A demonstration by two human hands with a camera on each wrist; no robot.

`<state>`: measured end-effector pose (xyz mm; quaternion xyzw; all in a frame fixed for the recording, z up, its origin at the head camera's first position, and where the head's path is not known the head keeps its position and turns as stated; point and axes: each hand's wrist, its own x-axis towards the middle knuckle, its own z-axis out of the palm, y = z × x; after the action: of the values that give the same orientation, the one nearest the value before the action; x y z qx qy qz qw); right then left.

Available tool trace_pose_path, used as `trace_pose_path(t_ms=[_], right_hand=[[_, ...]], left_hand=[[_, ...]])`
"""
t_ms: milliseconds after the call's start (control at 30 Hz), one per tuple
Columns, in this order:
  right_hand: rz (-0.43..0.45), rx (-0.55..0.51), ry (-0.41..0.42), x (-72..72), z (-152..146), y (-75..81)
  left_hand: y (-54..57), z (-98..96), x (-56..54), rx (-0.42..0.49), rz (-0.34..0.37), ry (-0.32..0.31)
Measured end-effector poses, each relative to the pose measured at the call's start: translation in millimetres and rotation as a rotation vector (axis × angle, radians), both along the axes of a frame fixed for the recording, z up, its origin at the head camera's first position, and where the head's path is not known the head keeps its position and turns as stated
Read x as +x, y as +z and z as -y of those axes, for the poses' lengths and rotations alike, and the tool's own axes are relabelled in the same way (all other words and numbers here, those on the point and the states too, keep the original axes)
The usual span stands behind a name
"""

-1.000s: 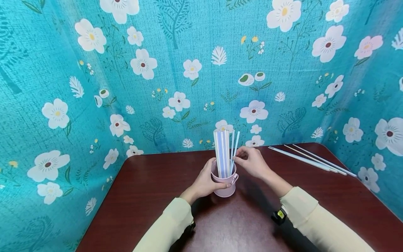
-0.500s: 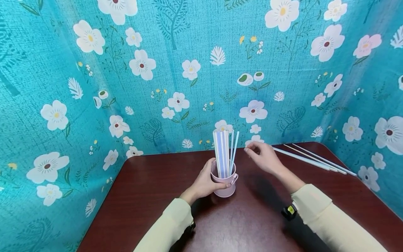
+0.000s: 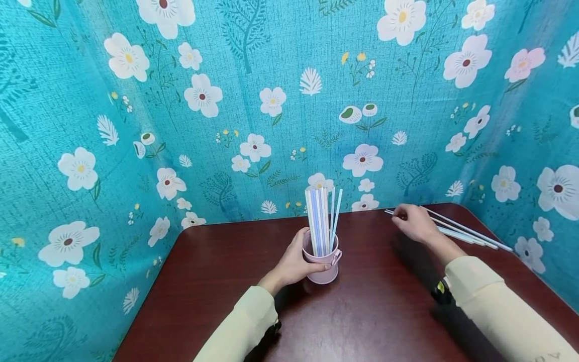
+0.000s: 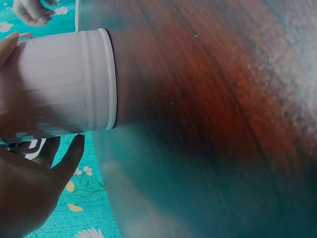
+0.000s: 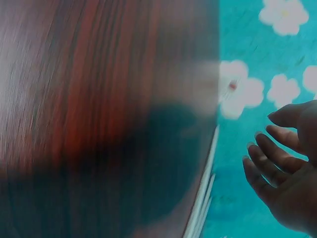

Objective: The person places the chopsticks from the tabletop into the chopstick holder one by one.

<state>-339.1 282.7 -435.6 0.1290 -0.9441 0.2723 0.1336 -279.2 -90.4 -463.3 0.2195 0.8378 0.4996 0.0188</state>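
Observation:
A small pink metal bucket (image 3: 323,274) stands upright on the table, with my left hand (image 3: 291,261) gripping its side, thumb across the front. In the left wrist view the bucket (image 4: 64,84) lies between thumb and fingers. Several straws (image 3: 318,221), white and blue, rise from it in a bunch, with two light blue ones (image 3: 335,216) leaning apart at the right. My right hand (image 3: 413,221) hovers over loose straws (image 3: 466,234) at the table's back right, partly covering them. In the right wrist view its fingers (image 5: 267,156) are loosely bent and hold nothing.
The dark red-brown wooden table (image 3: 362,311) ends at the back and right against a teal flowered cloth (image 3: 280,125) hung as a backdrop. A small handle loop (image 3: 336,257) sticks out from the bucket's right side.
My right hand has left the light blue straw in the bucket and moved right to the loose straws. My left hand and the bucket have stayed in place.

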Motion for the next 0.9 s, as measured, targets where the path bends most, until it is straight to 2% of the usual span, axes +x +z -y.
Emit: trace_pose_path(t_ms=[267, 467, 633, 900], right_hand=[[0.121, 0.067, -0.095, -9.6, -49, -24.1], [0.12, 0.119, -0.168, -8.7, -78, -38.9], [0.143, 0.121, -0.21, -2.9, -92, -46.3], [0.161, 0.135, -0.208, 1.3, -100, -49.5]], left_hand=[[-3.2, 0.7, -0.3, -0.002, 0.01, -0.004], [-3.7, 1.2, -2.2, 0.0, 0.003, -0.001], [-3.0, 1.5, -3.8, -0.002, 0.006, -0.004], [-3.4, 0.5, -4.9, -0.002, -0.004, -0.004]])
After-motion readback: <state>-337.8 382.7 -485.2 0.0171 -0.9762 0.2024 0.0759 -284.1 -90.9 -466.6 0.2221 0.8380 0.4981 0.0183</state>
